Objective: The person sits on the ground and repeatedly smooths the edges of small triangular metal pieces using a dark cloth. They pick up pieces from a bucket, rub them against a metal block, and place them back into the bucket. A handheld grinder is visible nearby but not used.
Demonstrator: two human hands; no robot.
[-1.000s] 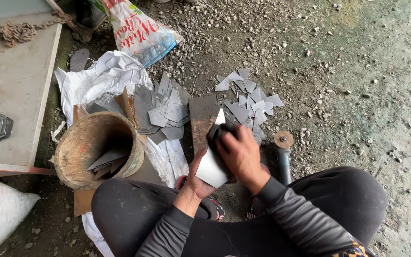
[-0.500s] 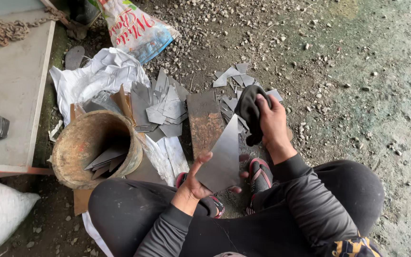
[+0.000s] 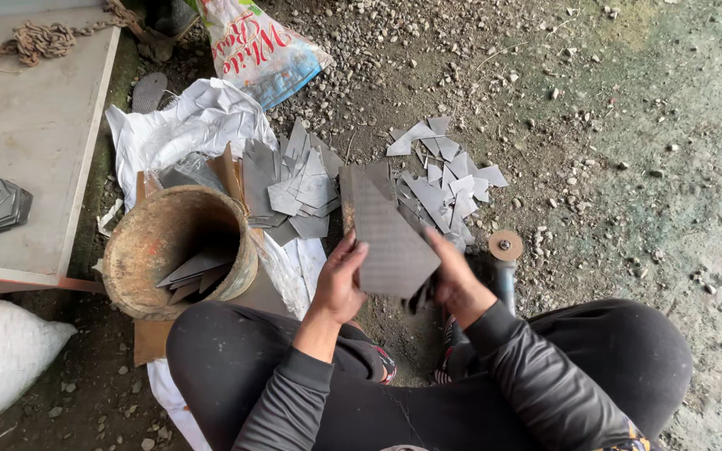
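Grey textured flat sheet [image 3: 390,242], thin, stiff-looking, probably light with sharp edges: we grip its side edges, left hand [image 3: 340,284] and right hand [image 3: 453,280] both closed on it.

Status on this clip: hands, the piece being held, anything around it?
Left hand and right hand both grip one grey sheet piece. Bucket of pieces to the left, cut pieces beyond. Nothing blocking.

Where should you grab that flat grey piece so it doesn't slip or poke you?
Grip the grey sheet by its wide lower end, one hand from each side, as the left hand and right hand do. It narrows to a point up top, so probably avoid that end.
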